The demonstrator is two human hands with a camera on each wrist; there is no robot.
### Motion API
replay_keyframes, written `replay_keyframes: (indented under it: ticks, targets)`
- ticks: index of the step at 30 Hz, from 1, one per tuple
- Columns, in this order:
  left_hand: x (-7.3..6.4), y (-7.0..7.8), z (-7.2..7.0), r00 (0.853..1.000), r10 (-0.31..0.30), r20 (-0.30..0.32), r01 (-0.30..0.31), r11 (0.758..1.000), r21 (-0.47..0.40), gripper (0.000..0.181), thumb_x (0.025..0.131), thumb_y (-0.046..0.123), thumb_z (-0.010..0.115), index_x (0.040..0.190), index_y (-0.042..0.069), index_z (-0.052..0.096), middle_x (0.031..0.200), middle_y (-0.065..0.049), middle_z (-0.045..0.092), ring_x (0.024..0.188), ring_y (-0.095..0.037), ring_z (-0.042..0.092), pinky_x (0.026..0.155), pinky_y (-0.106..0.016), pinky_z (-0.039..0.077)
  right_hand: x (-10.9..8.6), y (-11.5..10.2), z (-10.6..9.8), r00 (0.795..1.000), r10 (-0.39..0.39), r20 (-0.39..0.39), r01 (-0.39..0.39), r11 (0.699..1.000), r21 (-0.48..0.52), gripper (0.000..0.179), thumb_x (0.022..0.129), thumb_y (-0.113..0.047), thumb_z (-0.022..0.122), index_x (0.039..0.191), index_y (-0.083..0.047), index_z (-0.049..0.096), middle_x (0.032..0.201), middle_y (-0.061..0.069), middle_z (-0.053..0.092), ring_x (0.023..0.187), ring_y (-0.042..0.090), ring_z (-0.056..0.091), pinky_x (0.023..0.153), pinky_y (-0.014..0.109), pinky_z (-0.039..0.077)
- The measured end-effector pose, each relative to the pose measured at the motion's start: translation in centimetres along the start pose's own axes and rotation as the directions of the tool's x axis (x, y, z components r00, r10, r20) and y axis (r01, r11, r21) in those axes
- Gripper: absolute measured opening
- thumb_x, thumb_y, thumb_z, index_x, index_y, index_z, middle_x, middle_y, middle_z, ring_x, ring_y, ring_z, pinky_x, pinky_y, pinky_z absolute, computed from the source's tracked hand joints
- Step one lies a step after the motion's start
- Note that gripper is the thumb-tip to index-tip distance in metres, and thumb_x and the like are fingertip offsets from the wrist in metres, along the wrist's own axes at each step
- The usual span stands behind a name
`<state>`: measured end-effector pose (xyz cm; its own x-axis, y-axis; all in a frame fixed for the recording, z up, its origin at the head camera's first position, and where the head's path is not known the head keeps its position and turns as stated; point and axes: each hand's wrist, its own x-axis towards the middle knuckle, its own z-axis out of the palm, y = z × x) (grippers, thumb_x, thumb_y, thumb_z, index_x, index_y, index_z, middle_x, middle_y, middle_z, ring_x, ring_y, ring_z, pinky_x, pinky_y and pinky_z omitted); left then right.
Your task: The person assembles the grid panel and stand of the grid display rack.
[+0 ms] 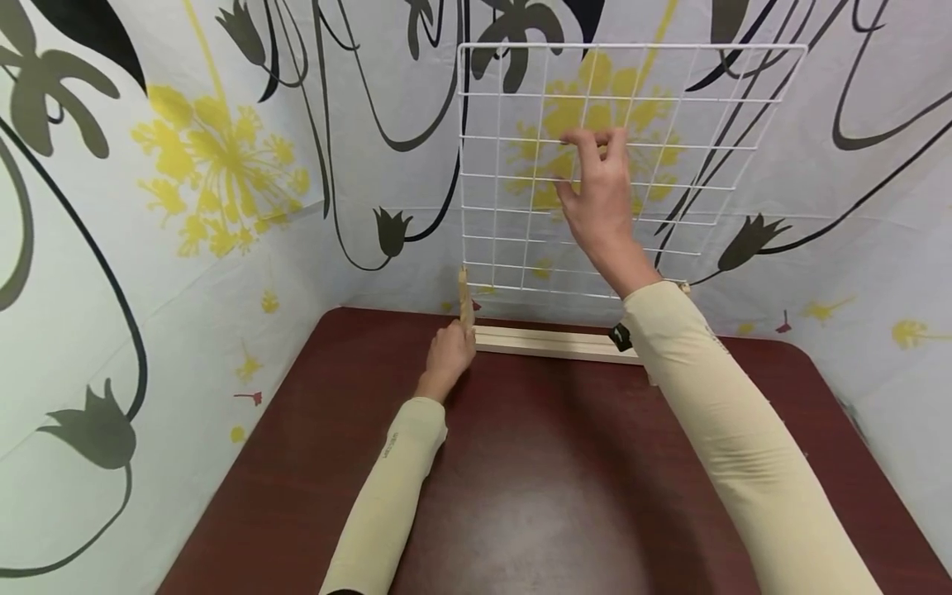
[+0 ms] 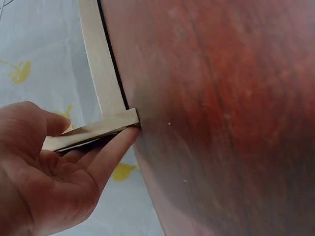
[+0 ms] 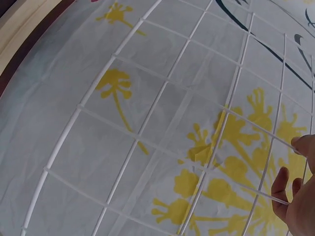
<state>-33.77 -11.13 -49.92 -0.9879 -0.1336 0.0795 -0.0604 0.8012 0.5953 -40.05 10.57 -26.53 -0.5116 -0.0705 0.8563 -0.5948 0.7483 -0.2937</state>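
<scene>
My right hand (image 1: 604, 194) holds a white wire grid panel (image 1: 632, 46) near its middle, with curled fingers at the wires. In the right wrist view, part of the right hand (image 3: 300, 196) shows at the right edge, fingers among the wires (image 3: 79, 106). The panel stands tilted in front of the patterned cloth, above a pale wooden base (image 1: 550, 341) at the table's back. My left hand (image 1: 449, 355) grips a short wooden strip (image 1: 465, 302) at the base's left end. Close up, that strip (image 2: 103, 127) lies between thumb and fingers, meeting a longer strip (image 2: 96, 54).
A dark red-brown table (image 1: 506, 479) lies under the arms. White cloth (image 1: 297, 248) with grey and yellow flowers hangs behind and at both sides. A small black object (image 1: 620, 336) shows by the base's right part, partly hidden by the right sleeve (image 1: 714, 397).
</scene>
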Motion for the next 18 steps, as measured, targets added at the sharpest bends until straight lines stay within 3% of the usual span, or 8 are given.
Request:
replay_keyframes:
  ticks: [2,5,8,10,14,16,18]
  targets:
    - [-0.1,0.0,-0.1,1.000,-0.006,0.021,0.006,1.000,-0.010,0.040,0.097,0.040,0.050,0.109,0.003,0.057,0.084,-0.014,0.064,0.074,-0.030,0.064,0.065,-0.044,0.050,0.0,0.1,0.0,1.000,-0.015,0.016,0.015,1.000,0.002,0.051,0.079,-0.005,0.075,0.122,-0.022,0.053,0.114,0.014,0.041,0.106,0.031,0.048,0.091,0.043,0.043]
    - [-0.4,0.1,-0.6,0.997,-0.011,0.073,0.014,0.999,-0.042,0.063,0.094,0.044,0.053,0.137,0.000,0.038,0.109,-0.020,0.064,0.095,-0.034,0.065,0.077,-0.048,0.052,-0.1,0.3,-0.1,0.998,-0.038,0.051,0.038,0.999,0.008,0.052,0.079,-0.007,0.075,0.124,-0.021,0.052,0.113,0.016,0.040,0.104,0.031,0.047,0.089,0.043,0.044]
    - [-0.5,0.6,-1.9,0.993,0.022,0.115,-0.012,0.996,-0.086,0.083,0.092,0.037,0.056,0.153,0.005,0.008,0.136,-0.024,0.049,0.119,-0.038,0.055,0.094,-0.050,0.048,-0.1,0.5,-0.4,0.996,-0.048,0.070,0.047,0.999,0.017,0.054,0.079,-0.008,0.076,0.125,-0.020,0.051,0.113,0.016,0.040,0.104,0.031,0.047,0.088,0.043,0.044]
    - [-0.3,1.1,-3.1,0.993,0.052,0.106,-0.039,0.992,-0.117,0.084,0.091,0.032,0.055,0.154,0.006,0.004,0.141,-0.023,0.042,0.125,-0.037,0.050,0.099,-0.050,0.045,-0.1,0.6,-0.6,0.996,-0.051,0.075,0.050,0.999,0.016,0.054,0.079,-0.009,0.076,0.125,-0.020,0.051,0.113,0.016,0.040,0.104,0.031,0.047,0.088,0.043,0.045]
    - [0.4,2.6,-5.7,0.996,0.086,-0.033,-0.090,0.983,-0.162,0.072,0.093,0.032,0.049,0.153,0.008,0.017,0.145,-0.016,0.041,0.128,-0.033,0.048,0.100,-0.050,0.045,-0.1,0.7,-1.0,0.993,-0.071,0.092,0.071,0.997,0.005,0.055,0.079,-0.010,0.076,0.127,-0.021,0.050,0.115,0.016,0.040,0.101,0.032,0.049,0.086,0.043,0.046]
    - [0.9,3.5,-6.9,0.988,0.090,-0.124,-0.115,0.970,-0.214,0.064,0.095,0.034,0.046,0.151,0.010,0.025,0.148,-0.012,0.041,0.130,-0.032,0.047,0.101,-0.050,0.044,-0.2,0.7,-1.1,0.991,-0.084,0.104,0.083,0.997,0.009,0.056,0.079,-0.010,0.076,0.127,-0.021,0.050,0.115,0.016,0.041,0.100,0.032,0.050,0.086,0.043,0.046]
    - [1.4,4.4,-8.0,0.975,0.096,-0.200,-0.155,0.940,-0.305,0.057,0.096,0.035,0.044,0.148,0.013,0.034,0.148,-0.008,0.044,0.133,-0.028,0.046,0.104,-0.048,0.042,-0.4,0.7,-1.2,0.989,-0.088,0.116,0.086,0.996,0.015,0.056,0.079,-0.009,0.075,0.128,-0.021,0.049,0.116,0.016,0.041,0.098,0.032,0.051,0.086,0.043,0.047]
